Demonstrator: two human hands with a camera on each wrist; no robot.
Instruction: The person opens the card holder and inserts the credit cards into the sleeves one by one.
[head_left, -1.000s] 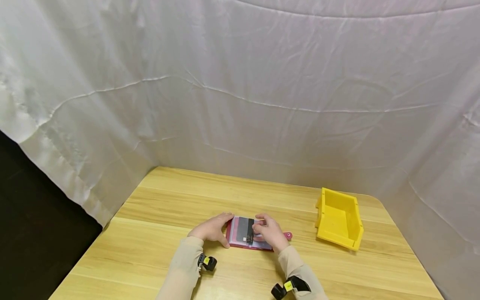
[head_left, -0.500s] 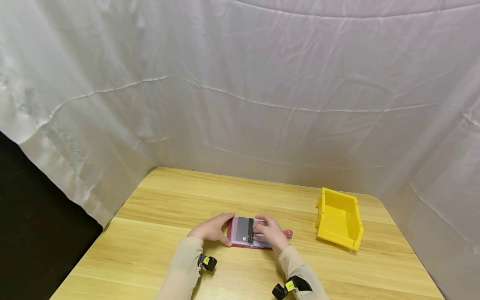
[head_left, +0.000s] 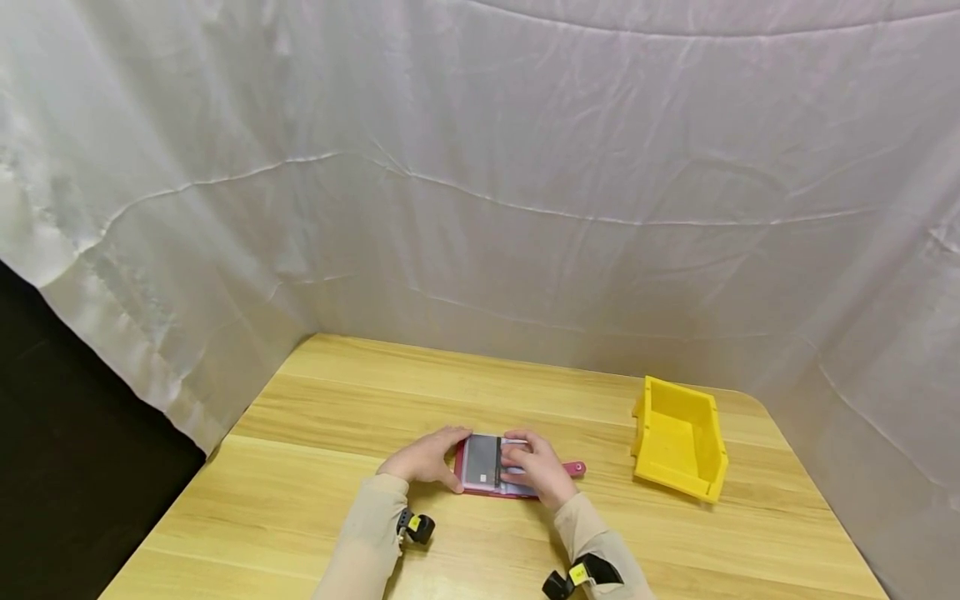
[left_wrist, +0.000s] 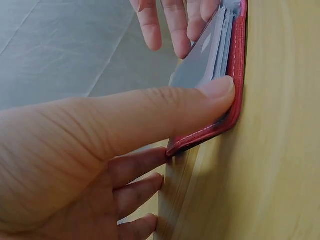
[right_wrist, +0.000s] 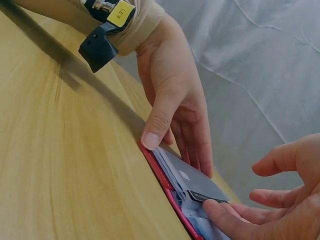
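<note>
A pink-red card holder lies spread on the table, its clear plastic sleeves showing and a snap strap sticking out to the right. My left hand grips its left end, the thumb on the red stitched cover and the fingers at the far edge. A grey card with a black strip sits mostly inside the left clear sleeve. At the card's right edge, my right hand pinches the black strip between thumb and finger; its other fingers stand apart. The finger contact is partly hidden.
A yellow plastic bin stands at the right of the wooden table. Pale fabric hangs behind and on both sides. Each wrist wears a small black camera, such as the left one.
The grey card has slid left, deeper into the sleeve, so less of its black strip shows. My right fingers have moved slightly left with it. The left hand stays nearly still.
</note>
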